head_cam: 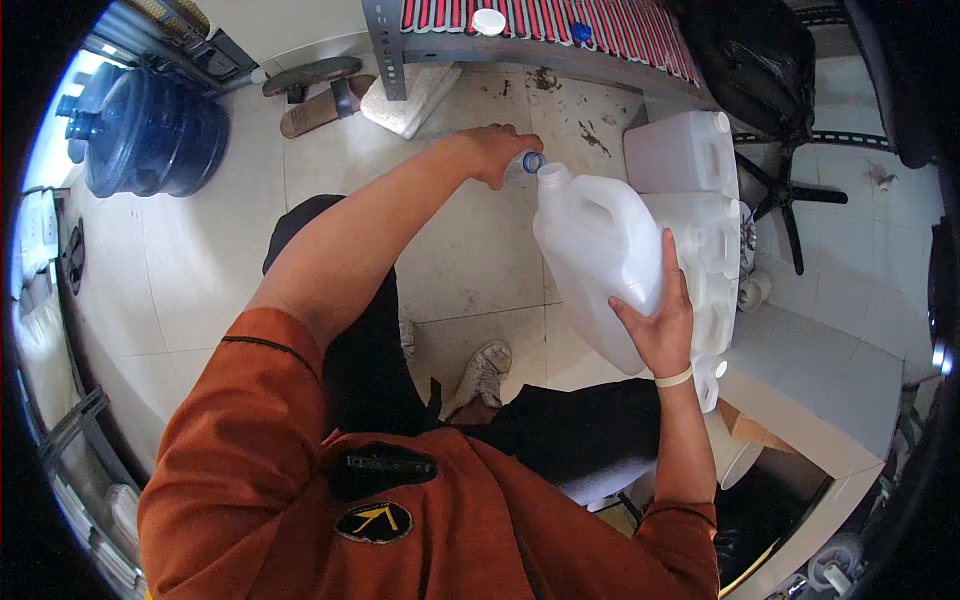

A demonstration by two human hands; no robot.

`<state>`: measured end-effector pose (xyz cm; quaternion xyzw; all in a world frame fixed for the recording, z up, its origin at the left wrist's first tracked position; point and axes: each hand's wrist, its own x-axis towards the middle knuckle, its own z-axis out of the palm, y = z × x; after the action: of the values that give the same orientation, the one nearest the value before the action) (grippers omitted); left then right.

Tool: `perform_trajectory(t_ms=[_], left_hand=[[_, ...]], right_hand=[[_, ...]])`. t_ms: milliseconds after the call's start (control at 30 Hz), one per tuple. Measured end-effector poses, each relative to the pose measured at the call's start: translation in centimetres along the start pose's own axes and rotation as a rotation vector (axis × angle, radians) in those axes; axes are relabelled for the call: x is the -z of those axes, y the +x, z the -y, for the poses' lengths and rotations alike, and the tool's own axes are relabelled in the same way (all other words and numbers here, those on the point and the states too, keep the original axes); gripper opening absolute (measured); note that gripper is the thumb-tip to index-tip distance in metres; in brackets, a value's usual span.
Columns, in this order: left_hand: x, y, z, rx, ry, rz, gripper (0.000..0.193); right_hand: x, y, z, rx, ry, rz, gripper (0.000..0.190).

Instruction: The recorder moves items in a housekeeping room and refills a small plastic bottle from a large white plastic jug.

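My left hand (487, 156) grips a small clear bottle whose open mouth has a blue ring (533, 162); its body is mostly hidden by the fingers. Just right of that mouth is the uncapped neck of a translucent white plastic jerrycan (574, 277). The two openings lie very close; whether they touch, or any liquid passes between them, I cannot tell. My right hand (660, 326) holds the jerrycan's lower right side, thumb and fingers spread around it. The can leans, its neck pointing up and left in the view. Its built-in handle is free.
More jerrycans (667, 157) stand in a row at right beside a pale ledge (817, 367). A white cap (489, 22) and a blue cap (581, 32) lie on a striped shelf (450, 13). Sandals (315, 112), large blue water bottles (161, 131) and a wheeled chair base (784, 193) are around.
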<state>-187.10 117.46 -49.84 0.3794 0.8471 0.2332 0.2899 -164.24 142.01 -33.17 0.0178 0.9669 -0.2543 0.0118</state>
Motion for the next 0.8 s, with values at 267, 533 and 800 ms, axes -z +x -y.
perform_trajectory(t_ms=[267, 533, 800], left_hand=[[-0.5, 0.7, 0.6, -0.05, -0.002, 0.003, 0.092], [-0.5, 0.6, 0.1, -0.066, -0.042, 0.001, 0.089], [-0.9, 1.1, 0.4, -0.071, -0.049, 0.028, 0.089]], right_hand=[[0.8, 0.2, 0.3, -0.001, -0.059, 0.024, 0.11], [1.3, 0.1, 0.5, 0.031, -0.06, 0.03, 0.109], [1.7, 0.0, 0.9, -0.039, -0.034, 0.085, 0.111]])
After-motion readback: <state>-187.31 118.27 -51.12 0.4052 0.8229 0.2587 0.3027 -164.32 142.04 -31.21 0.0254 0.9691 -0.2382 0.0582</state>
